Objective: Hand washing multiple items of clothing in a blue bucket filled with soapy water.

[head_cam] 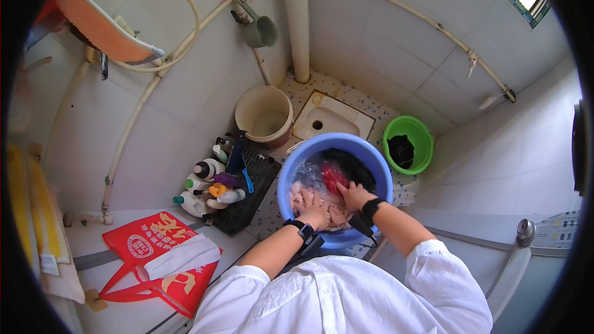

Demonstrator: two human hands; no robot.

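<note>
Both my hands are inside a blue plastic basin (288,167) of water. My left hand (312,209) rests with spread fingers on a pale pink cloth (338,215) at the near side of the basin; whether it grips the cloth is not clear. My right hand (356,197) is at the right, its fingertips by a red cloth or thin red item (333,177) and the pink cloth. Black fabric (355,167) lies in the water along the far right side. Foamy water shows at the left. Both wrists carry black bands.
A green basin (424,141) with a black item stands at the right. Beyond are a squat toilet (332,113) and a whitish bucket (264,111). Several bottles (192,203) crowd a black mat (241,211) at the left, near a red bag (134,236). A dipper (262,32) hangs on the wall pipe.
</note>
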